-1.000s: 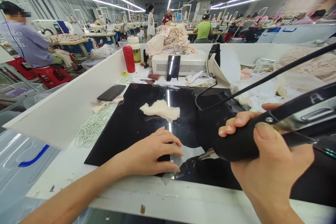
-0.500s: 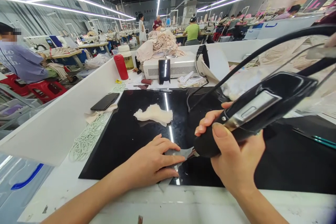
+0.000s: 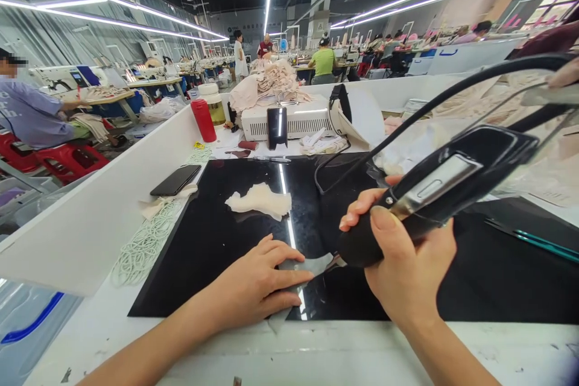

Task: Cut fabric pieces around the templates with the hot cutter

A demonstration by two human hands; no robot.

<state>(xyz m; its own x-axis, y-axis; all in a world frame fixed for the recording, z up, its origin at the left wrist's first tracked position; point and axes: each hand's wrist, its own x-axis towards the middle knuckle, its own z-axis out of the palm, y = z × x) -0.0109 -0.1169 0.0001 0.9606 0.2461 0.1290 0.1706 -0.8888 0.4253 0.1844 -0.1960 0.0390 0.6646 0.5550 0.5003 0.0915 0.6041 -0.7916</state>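
Note:
My left hand (image 3: pixel 265 280) lies flat with its fingers spread, pressing a thin grey translucent piece (image 3: pixel 319 263) onto the glossy black mat (image 3: pixel 212 241). In my right hand (image 3: pixel 407 265) is a bulky black corded hand tool (image 3: pixel 452 178) with a silver plate along its side. Its narrow metal tip (image 3: pixel 335 260) points down to the left and meets the right end of the grey piece, just beyond my left fingertips. Much of the piece is hidden under my left hand. A cream scrap of fabric (image 3: pixel 260 200) rests on the mat farther back.
Green cord (image 3: pixel 145 247) and a black phone (image 3: pixel 175 180) lie left of the mat. Behind it stand a red bottle (image 3: pixel 203 120) and a vented white box (image 3: pixel 289 120) piled with fabric. Tweezers (image 3: pixel 534 238) lie at right. The tool's thick cable (image 3: pixel 434 99) arches up right.
The whole view has shifted slightly, so the tabletop sits a little farther left. The tool tip stays at the grey piece, whose right end shows a bit more. Both hands keep their hold.

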